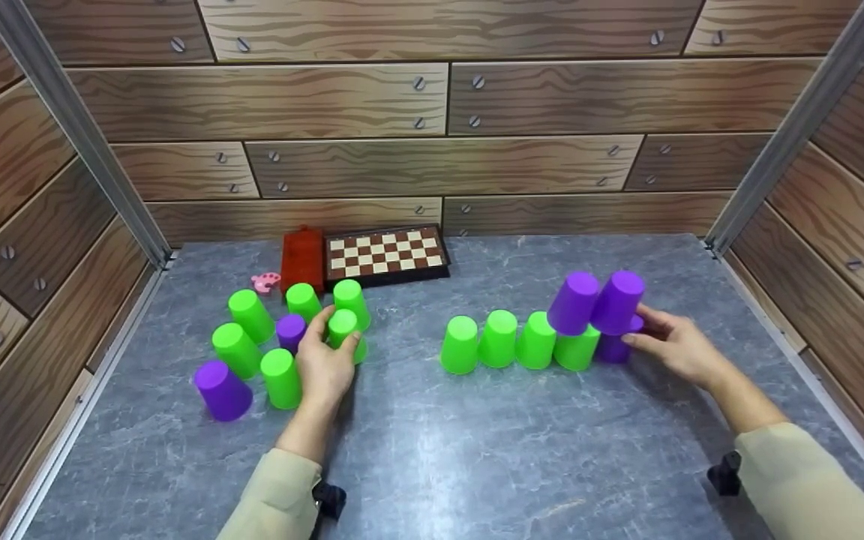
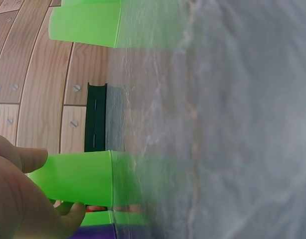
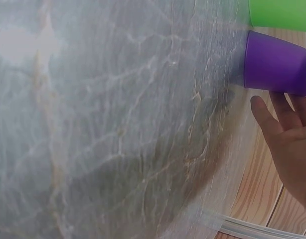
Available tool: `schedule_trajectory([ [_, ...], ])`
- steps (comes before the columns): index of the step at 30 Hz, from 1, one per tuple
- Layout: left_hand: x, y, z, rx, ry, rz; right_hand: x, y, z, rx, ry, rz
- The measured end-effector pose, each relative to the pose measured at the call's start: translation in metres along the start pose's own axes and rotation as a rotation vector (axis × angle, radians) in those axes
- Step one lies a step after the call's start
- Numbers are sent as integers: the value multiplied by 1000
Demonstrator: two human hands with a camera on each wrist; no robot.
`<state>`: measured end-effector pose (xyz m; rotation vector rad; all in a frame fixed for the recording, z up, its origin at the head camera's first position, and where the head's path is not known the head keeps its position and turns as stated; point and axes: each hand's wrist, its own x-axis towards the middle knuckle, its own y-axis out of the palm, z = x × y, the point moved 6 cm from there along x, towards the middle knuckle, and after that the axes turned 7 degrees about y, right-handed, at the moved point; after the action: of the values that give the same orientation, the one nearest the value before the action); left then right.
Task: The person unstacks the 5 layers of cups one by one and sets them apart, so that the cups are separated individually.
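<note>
At the left, my left hand [image 1: 325, 369] holds an upside-down green cup [image 1: 343, 324], its thumb and fingers on either side. The left wrist view shows this green cup [image 2: 76, 179] with its rim at the table. On the right, my right hand [image 1: 683, 351] holds the lower purple cup [image 1: 615, 348] at the right end of a row of green cups [image 1: 498, 339]. In the right wrist view, fingers [image 3: 266, 117] touch that purple cup's [image 3: 272, 62] side. Two more purple cups, one left [image 1: 574, 304] and one right [image 1: 619, 303], stand upside down on the row's right end.
Around my left hand stand several other green cups [image 1: 235, 351], a front purple cup [image 1: 223, 391] and a partly hidden purple cup [image 1: 290, 331]. Behind them lie a checkered board [image 1: 385, 252], a red case [image 1: 302, 259] and a small pink object [image 1: 265, 282]. Wood-patterned walls [image 1: 432, 101] enclose the table.
</note>
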<state>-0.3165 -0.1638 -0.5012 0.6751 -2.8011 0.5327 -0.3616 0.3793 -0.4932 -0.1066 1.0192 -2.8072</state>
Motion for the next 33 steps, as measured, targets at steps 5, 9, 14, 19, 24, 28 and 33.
schedule_trajectory([
  [5, 1, 0, 0, 9, -8, -4, 0, 0, -1, 7, -4, -2],
  [9, 1, 1, -1, 13, -3, -12, 0, 0, -1, 4, -11, -4],
  [14, 1, 1, -2, 15, 5, -17, -2, 1, 0, 4, -12, 1],
  [19, 0, 0, -3, 17, 14, -18, -2, 1, -1, -2, -4, -1],
  [24, -3, -5, -14, 1, 15, -10, -1, 2, -1, 4, 4, 7],
  [28, -5, -11, -36, -20, 70, -32, 0, 2, -1, 12, 3, 12],
  [33, -6, -13, -74, -68, 173, -48, -1, 1, 2, -3, 7, 3],
])
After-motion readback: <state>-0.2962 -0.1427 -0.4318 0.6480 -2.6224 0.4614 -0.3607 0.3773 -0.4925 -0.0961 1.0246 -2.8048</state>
